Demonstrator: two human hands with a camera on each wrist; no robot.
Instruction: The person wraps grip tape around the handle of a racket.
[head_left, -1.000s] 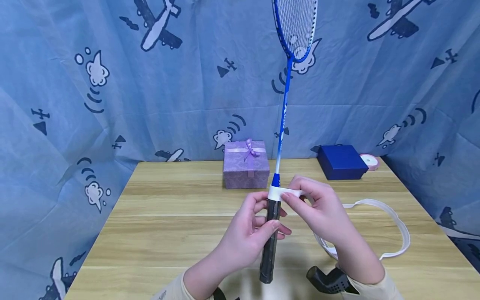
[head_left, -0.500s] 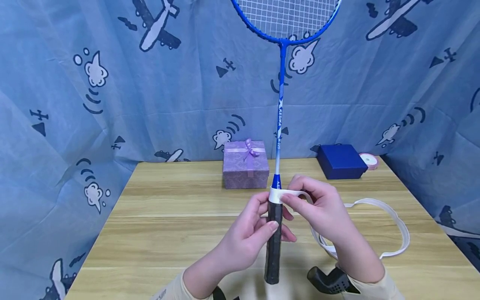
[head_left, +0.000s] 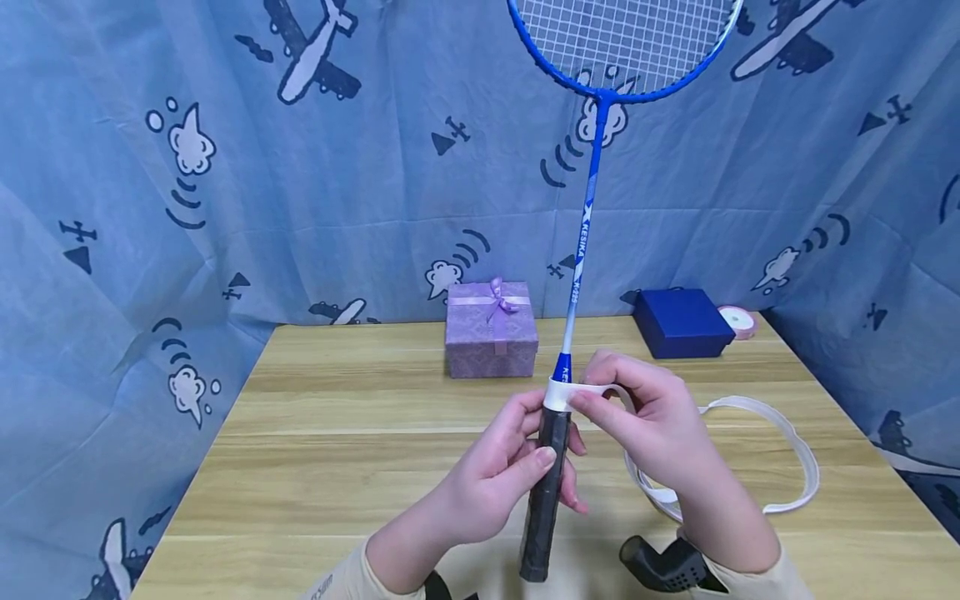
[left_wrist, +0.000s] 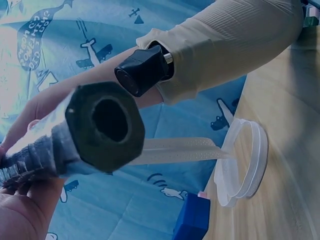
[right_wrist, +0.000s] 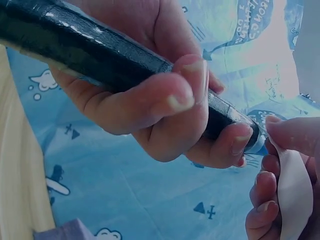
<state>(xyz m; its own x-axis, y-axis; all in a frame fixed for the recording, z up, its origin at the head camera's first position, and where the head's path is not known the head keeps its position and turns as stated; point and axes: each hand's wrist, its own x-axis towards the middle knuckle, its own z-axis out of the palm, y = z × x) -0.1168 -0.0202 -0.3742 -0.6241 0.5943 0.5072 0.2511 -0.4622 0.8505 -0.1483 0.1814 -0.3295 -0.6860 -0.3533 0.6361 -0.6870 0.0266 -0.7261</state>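
A blue badminton racket [head_left: 585, 242] stands upright with its head tilted slightly right, its top cut off by the head view. My left hand [head_left: 487, 487] grips the black handle [head_left: 546, 492], thumb across the front and fingers behind. White grip tape [head_left: 558, 395] wraps round the top of the handle, just below the blue cone. With thumb and fingers my right hand [head_left: 652, 421] pinches the tape beside the handle. From there the tape [left_wrist: 180, 150] runs down to a loose coil on the table. The hollow, eight-sided butt end [left_wrist: 107, 125] faces the left wrist camera.
On the wooden table [head_left: 337, 467], a purple gift box [head_left: 491, 337] with a bow stands at the back. A dark blue box [head_left: 682, 325] and a pink-edged ribbon spool [head_left: 738, 322] sit back right. The loose tape loop [head_left: 806, 467] lies at right. A patterned blue curtain [head_left: 360, 167] hangs behind.
The racket has turned about its shaft, so its strings now face the camera more fully, and its head leans further right. Both hands keep their holds, shifting slightly.
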